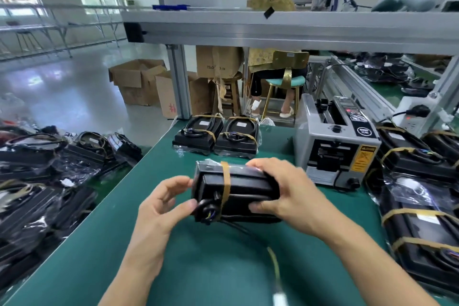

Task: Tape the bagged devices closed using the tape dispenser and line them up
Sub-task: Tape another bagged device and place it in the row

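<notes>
Fingers of my right hand (280, 189) curl round the right end of the bagged device (236, 194), thumb below and the rest over the top edge, so that end is firmly gripped. My left hand (166, 204) is only half closed: its fingertips (185, 182) and thumb touch the device's left end near the coiled cable (208, 210), steadying more than holding. I hold the device tilted on edge above the green mat (198, 268), with one tan tape band (224, 186) already round it left of centre

Risks as I judge them: the plastic bag is slick, and with the left side barely held the device could twist out of my right grip and drop onto the mat. A loose lead trails from under it toward me; it could snag as I turn the piece. The tape dispenser (335, 146) stands to my right, near my wrist, so a careless swing might knock it. Two finished devices (216, 135) lie side by side beyond; setting this one down crooked would spoil the row
</notes>
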A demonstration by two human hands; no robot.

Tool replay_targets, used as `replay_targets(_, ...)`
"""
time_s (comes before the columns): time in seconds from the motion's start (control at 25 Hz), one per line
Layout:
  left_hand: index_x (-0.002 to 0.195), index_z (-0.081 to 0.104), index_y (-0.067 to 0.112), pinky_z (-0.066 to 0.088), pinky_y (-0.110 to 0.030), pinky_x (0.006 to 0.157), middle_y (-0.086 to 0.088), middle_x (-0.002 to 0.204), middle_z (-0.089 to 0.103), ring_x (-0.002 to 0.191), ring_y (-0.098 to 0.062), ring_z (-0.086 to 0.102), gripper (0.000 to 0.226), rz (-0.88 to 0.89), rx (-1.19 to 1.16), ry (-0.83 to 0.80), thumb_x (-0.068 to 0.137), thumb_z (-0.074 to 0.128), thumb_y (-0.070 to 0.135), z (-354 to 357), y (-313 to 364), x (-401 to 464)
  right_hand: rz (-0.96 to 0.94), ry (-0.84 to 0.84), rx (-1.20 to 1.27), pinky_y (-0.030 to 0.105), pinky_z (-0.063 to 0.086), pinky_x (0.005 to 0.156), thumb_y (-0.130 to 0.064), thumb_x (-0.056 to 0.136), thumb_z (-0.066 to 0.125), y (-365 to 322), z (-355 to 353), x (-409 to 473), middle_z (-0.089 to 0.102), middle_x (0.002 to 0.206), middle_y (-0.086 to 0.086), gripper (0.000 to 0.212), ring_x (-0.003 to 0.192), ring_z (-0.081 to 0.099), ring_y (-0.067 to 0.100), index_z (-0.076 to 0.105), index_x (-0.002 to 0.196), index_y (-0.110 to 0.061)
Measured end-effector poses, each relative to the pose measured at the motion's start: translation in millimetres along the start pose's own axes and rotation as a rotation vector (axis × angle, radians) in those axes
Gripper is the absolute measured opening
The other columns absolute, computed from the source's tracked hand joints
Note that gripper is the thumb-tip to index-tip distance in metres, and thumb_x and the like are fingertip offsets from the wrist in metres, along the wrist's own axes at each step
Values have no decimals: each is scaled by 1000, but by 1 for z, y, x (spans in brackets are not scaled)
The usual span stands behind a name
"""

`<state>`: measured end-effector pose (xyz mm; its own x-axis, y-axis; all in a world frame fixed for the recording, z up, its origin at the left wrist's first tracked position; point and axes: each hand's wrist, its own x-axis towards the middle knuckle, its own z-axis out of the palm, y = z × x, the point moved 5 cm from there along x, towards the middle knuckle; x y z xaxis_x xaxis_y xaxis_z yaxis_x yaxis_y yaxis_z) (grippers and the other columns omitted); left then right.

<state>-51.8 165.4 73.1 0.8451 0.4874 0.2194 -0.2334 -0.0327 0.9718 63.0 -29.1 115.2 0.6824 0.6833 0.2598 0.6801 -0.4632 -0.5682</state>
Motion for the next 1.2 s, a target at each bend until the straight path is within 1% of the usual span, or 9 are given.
replay_targets(0.16, 114, 66, 32, 44, -25, 95, 8, 116, 68, 114, -9, 59, 46, 78, 126, -140, 69, 75, 30, 28, 14, -6, 23, -68, -163, 39, 35, 95, -34, 69, 81, 6, -15, -16, 55, 106, -15, 59, 101, 45, 8, 51, 120, -41)
replay_targets(0.32, 97, 76, 24, 46, -11, 81, -4, 100, 74, 95, -12, 66, 25, -67, 17, -277, 73, 71, 21, 46, 11, -7, 29, -119, -197, 30, 29, 92, -34, 71, 80, 18, -13, -30, 53, 104, -18, 55, 100, 42, 4, 51, 118, -42)
replay_targets(0.48, 82, 77, 11, 50, -18, 78, -10, 87, 74, 82, -15, 66, 27, -163, 21, -283, 55, 82, 16, 51, 13, 1, 36, -116, -195, 28, 26, 92, -34, 70, 81, 26, -14, -30, 54, 104, -19, 55, 100, 42, 3, 52, 115, -44)
replay_targets(0.6, 71, 74, 7, 47, -33, 81, -9, 77, 71, 76, -16, 62, 13, -317, 56, -322, 59, 72, 14, 56, 14, 13, 36, -118, -209, 28, 25, 91, -33, 69, 82, 28, -13, -31, 54, 105, -20, 56, 101, 42, 2, 52, 114, -45)
replay_targets(0.68, 66, 71, 11, 43, -34, 78, -2, 70, 67, 70, -12, 59, 8, -377, 77, -355, 60, 69, 15, 60, 14, 17, 31, -112, -216, 28, 25, 90, -33, 69, 82, 29, -12, -33, 54, 105, -21, 56, 100, 41, 2, 51, 114, -46)
replay_targets(0.92, 91, 68, 9, 47, -18, 62, 6, 65, 62, 62, -6, 57, 29, -353, 149, -495, 63, 68, 9, 63, 18, 30, 20, -117, -223, 27, 23, 82, -31, 68, 82, 29, -11, -33, 53, 105, -21, 57, 99, 40, 3, 52, 115, -46)
replay_targets(1.0, 93, 67, 7, 46, -18, 59, 4, 63, 61, 61, -10, 56, 24, -341, 168, -472, 70, 70, 0, 64, 17, 32, 27, -121, -218, 27, 23, 82, -30, 68, 82, 29, -12, -32, 53, 104, -21, 58, 99, 40, 3, 52, 115, -47)
replay_targets(1.08, 92, 64, 7, 46, -20, 58, 2, 63, 60, 62, -16, 53, 17, -287, 135, -332, 81, 64, -7, 61, 14, 30, 30, -123, -215, 27, 23, 82, -31, 68, 82, 30, -12, -31, 52, 104, -21, 58, 99, 40, 3, 52, 115, -47)
replay_targets(1.2, 90, 67, 15, 50, -23, 73, 1, 79, 67, 76, -15, 63, 14, -62, 44, -158, 77, 73, 15, 46, 18, 15, 38, -111, -199, 28, 23, 83, -32, 68, 81, 32, -10, -28, 52, 102, -20, 58, 98, 40, 3, 51, 115, -47)
